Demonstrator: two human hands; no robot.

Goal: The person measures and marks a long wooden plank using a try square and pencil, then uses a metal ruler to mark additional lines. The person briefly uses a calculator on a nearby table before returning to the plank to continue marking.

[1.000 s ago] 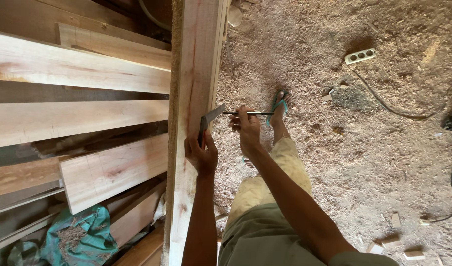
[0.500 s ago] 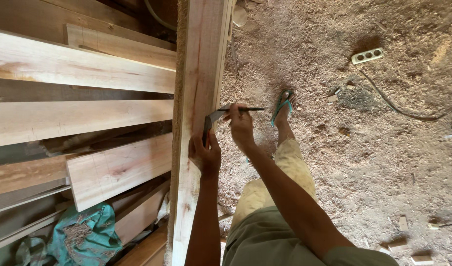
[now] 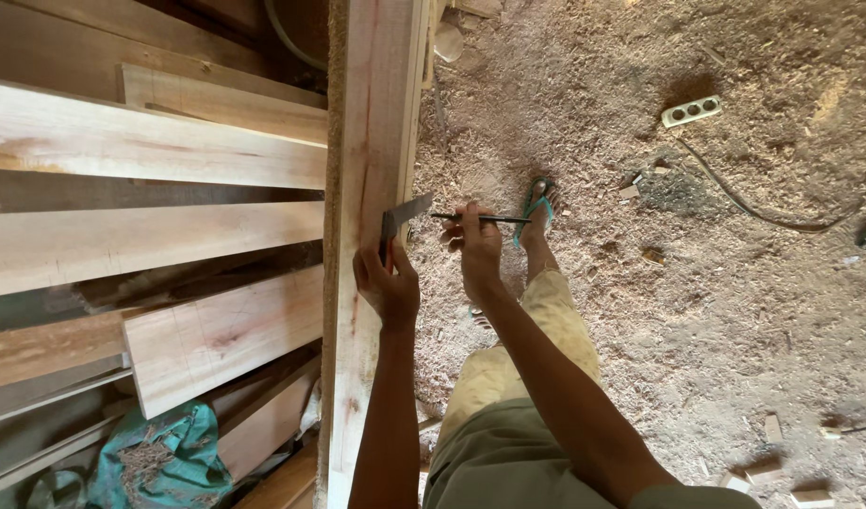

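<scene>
Left hand (image 3: pixel 387 281) presses a metal square (image 3: pixel 403 217) against the upright plank (image 3: pixel 371 113). Right hand (image 3: pixel 475 247), at 3 o'clock of it, grips a pencil (image 3: pixel 480 219). Power strip (image 3: pixel 691 111) on sawdust floor (image 3: pixel 753 283), at 2 o'clock.

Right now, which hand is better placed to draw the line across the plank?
Probably the right hand: it holds the pencil beside the square. The left hand is pressing that square onto the plank.

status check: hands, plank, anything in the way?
Left hand pins a metal square on the long plank. Right hand holds a pencil beside it. Nothing blocks the plank top.
</scene>
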